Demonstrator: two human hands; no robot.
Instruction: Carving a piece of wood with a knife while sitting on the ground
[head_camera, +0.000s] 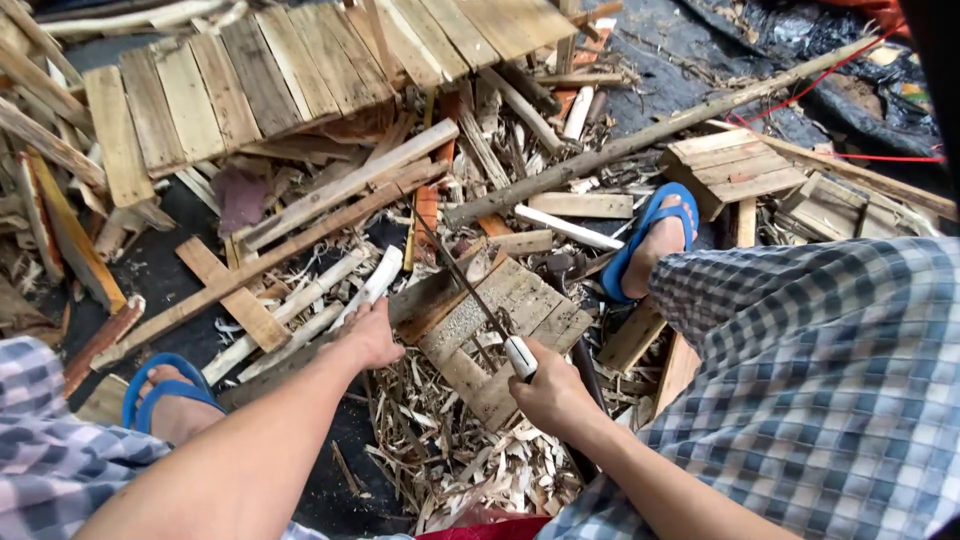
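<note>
The right hand (548, 392) is clenched around the white handle of a knife (520, 357), whose thin dark blade runs up and away from the hand, across a small slatted wooden panel (500, 310). The panel lies flat on the ground between the person's knees, on top of wood shavings (455, 460) and splinters. The left hand (372, 335) rests at the panel's left edge, on or just beside a dark plank (425, 298) that lies under it; the fingers are curled downward, but whether they grip the wood or only press on it cannot be told. Both feet wear blue flip-flops: the left one (165, 392) at lower left, the right one (650, 240) just beyond the panel to the right. The person's legs are covered in checked cloth (830, 370). A long rough pole (650, 135) lies diagonally across the upper right, above the panel. A larger pallet-like board of pale slats (300, 70) lies at the top of the view, well apart from the hands. Loose laths and offcuts (330, 195) are scattered across the dark ground between it and the panel. A second small slatted piece (735, 168) sits near the right foot.
</note>
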